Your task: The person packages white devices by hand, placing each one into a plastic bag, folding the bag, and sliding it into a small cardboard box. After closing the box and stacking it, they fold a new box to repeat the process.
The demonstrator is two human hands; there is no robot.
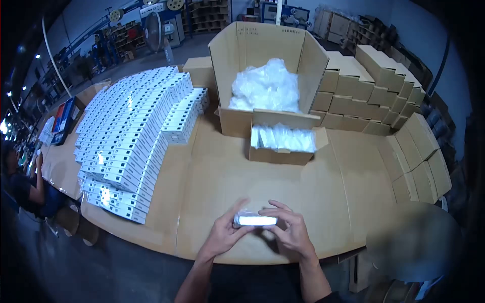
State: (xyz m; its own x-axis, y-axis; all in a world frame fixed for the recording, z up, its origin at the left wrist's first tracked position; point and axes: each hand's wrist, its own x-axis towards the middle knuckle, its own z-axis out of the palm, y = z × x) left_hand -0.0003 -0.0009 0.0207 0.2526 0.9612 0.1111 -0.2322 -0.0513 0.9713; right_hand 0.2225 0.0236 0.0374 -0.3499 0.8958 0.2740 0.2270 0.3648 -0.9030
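Packs (284, 139) in clear wrap sit side by side in the small carton (280, 157), most likely so they hold each other up. Behind that carton, a big carton (220, 65) has tall walls, which may keep the loose heap of clear plastic (265, 83) from spilling out. Left of the small carton, white boxes (126, 136) are piled in neat rows, maybe to save room. Right of it, brown boxes (348, 93) are stacked up too.

In front of the small carton, over the table (242, 187), two hands hold one white pack (257, 221). The left hand (225, 235) grips its left end and the right hand (290, 231) grips its right end, perhaps to keep it level. The pack looks flat and thin, with a bright long side. See-through wrap (242, 214) crinkles by its left end. Glare hides any print.
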